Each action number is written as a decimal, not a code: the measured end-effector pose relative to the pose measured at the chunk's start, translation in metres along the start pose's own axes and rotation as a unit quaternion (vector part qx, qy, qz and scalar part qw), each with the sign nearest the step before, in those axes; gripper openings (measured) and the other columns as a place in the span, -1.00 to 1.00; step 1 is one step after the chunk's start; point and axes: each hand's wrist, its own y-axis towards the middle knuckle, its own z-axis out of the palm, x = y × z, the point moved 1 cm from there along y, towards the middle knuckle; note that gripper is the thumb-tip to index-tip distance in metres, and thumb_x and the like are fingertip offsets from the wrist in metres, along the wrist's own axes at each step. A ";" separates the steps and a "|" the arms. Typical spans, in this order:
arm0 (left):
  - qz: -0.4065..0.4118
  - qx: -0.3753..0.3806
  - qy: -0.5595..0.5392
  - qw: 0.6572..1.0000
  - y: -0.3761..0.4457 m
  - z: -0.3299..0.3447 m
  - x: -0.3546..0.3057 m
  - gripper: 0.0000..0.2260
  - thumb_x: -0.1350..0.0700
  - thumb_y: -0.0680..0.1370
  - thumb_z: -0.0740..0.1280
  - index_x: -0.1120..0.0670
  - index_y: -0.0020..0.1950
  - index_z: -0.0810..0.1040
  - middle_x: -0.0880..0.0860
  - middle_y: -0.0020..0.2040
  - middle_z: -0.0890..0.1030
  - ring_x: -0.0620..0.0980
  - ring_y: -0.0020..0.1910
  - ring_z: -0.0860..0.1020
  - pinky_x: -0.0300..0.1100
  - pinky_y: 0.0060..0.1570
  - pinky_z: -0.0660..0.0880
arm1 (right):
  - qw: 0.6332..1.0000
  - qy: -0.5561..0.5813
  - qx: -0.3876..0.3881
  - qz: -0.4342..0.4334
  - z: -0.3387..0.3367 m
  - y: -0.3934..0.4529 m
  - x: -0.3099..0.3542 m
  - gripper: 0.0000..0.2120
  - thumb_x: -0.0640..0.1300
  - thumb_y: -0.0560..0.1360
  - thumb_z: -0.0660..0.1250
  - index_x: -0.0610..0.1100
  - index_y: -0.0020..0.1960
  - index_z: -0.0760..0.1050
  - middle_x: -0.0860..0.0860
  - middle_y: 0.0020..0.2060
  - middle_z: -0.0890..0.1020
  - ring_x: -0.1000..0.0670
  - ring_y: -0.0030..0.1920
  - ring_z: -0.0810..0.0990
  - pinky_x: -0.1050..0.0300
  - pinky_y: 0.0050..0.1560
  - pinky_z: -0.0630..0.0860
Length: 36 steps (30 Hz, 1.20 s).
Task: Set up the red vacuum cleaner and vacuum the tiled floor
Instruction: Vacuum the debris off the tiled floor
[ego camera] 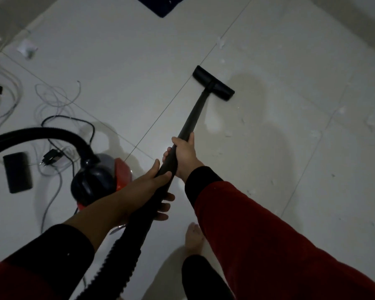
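Observation:
The red and black vacuum cleaner sits on the white tiled floor at centre left, its ribbed black hose arching off to the left. A black wand runs from my hands up to the flat black floor head, which rests on the tiles across a grout line. My right hand grips the wand higher up. My left hand holds it lower down, where the wand meets the ribbed hose. Small white scraps lie scattered on the tiles right of the head.
A black phone, a black plug adapter and tangled white and black cables lie on the floor at left. A dark blue mat corner shows at the top. My bare foot stands below the hands.

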 end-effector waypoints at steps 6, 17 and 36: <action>0.026 -0.004 -0.005 1.000 0.046 0.023 -0.087 -0.50 -0.04 0.61 0.16 -0.14 0.52 0.08 0.11 -0.23 0.47 -0.13 -0.51 0.47 -0.29 -0.50 0.46 | 0.991 0.089 0.093 -0.020 -0.001 0.017 0.083 -0.30 -0.20 0.56 0.30 0.28 0.49 0.05 -0.16 -0.15 0.50 -0.06 -0.29 0.54 0.09 -0.29 0.55; 0.060 0.007 0.124 0.990 0.115 0.044 -0.177 -0.44 0.01 0.63 0.14 -0.26 0.52 -0.10 0.18 -0.14 0.48 -0.02 -0.37 0.49 -0.23 -0.45 0.50 | 0.994 0.078 0.051 -0.064 0.012 0.076 0.171 -0.33 -0.22 0.57 0.27 0.24 0.52 0.07 -0.11 0.00 0.45 0.02 -0.21 0.47 0.13 -0.26 0.53; 0.073 0.014 0.176 0.982 0.243 0.044 -0.390 -0.49 0.03 0.64 0.14 -0.22 0.52 0.02 0.14 -0.21 0.50 -0.03 -0.39 0.47 -0.27 -0.46 0.47 | 0.992 0.095 -0.010 -0.084 0.068 0.187 0.379 -0.32 -0.24 0.57 0.26 0.27 0.50 0.09 -0.11 -0.05 0.43 0.00 -0.24 0.45 0.12 -0.27 0.51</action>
